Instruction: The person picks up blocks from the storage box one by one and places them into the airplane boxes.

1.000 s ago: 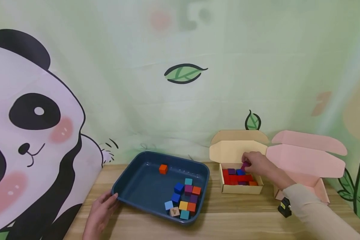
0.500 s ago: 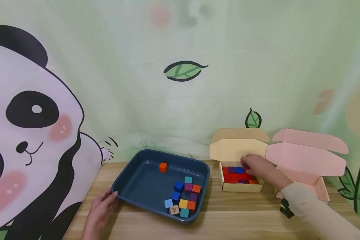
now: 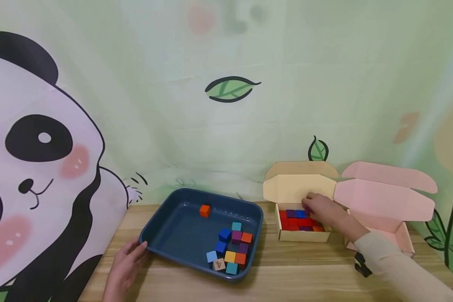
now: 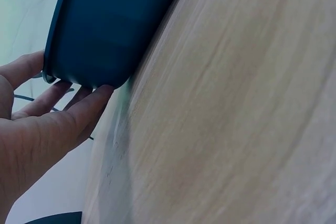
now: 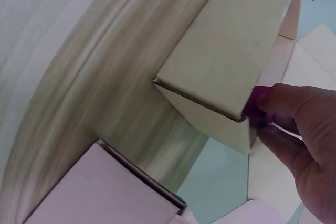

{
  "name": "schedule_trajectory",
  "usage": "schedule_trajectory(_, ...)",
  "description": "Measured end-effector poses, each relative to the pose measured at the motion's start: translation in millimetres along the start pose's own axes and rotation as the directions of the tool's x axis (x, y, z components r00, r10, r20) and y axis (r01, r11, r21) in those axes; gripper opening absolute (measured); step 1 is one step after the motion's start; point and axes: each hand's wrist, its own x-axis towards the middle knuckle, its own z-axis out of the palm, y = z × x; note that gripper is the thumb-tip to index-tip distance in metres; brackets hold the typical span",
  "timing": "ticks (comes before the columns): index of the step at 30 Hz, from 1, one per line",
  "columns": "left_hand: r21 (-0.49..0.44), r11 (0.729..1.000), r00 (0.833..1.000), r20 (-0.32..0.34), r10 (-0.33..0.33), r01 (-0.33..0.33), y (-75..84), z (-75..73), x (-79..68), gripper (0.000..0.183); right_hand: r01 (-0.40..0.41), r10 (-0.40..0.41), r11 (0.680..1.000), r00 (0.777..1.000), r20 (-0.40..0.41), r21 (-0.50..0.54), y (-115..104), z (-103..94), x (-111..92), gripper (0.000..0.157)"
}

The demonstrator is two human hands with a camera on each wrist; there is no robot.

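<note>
My left hand (image 3: 124, 264) holds the near left corner of a dark blue tray (image 3: 181, 237), thumb at the rim and fingers against the outer wall. Several coloured cubes cluster at the tray's right end, among them a yellow cube (image 3: 230, 256) and a bare wooden cube (image 3: 219, 264) with a mark on it. One orange cube (image 3: 205, 211) sits apart near the back. Between thumb and fingers, my right hand (image 3: 322, 207) pinches a magenta-purple block (image 5: 255, 102) at the right rear of a cream box (image 3: 303, 236). Red, blue, purple and orange blocks fill much of that box.
A pink box (image 3: 407, 245) stands right of the cream one, its lid raised too. My right forearm crosses over its left part. Beside my sleeve lies a small black object (image 3: 362, 265) on the wooden table (image 3: 287, 279). A panda-printed cloth hangs behind.
My right hand has lowered the purple block from above the cream box down to its right rear corner. The left hand stays at the tray.
</note>
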Motion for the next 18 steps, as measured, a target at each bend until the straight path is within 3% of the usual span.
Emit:
schedule_trajectory(6, -0.006, 1.0, 1.0, 0.002, -0.005, 0.005, 1.6, 0.5, -0.4, 0.071, 0.073, -0.075, 0.997, 0.995, -0.072, -0.022, 2, 3.8, -4, 0.021)
schedule_trajectory(13, -0.009, 1.0, 1.0, 0.004, -0.005, 0.005, 1.7, -0.3, -0.7, 0.071, 0.036, -0.032, 0.998, 0.997, -0.064, 0.06, 5, 3.0, 1, 0.018)
schedule_trajectory(18, -0.003, 1.0, 1.0, 0.008, -0.003, 0.003, 1.2, -1.2, -0.7, 0.072, 0.014, -0.008, 0.994, 0.998, -0.056, 0.105, -8, -5.7, 8, 0.019)
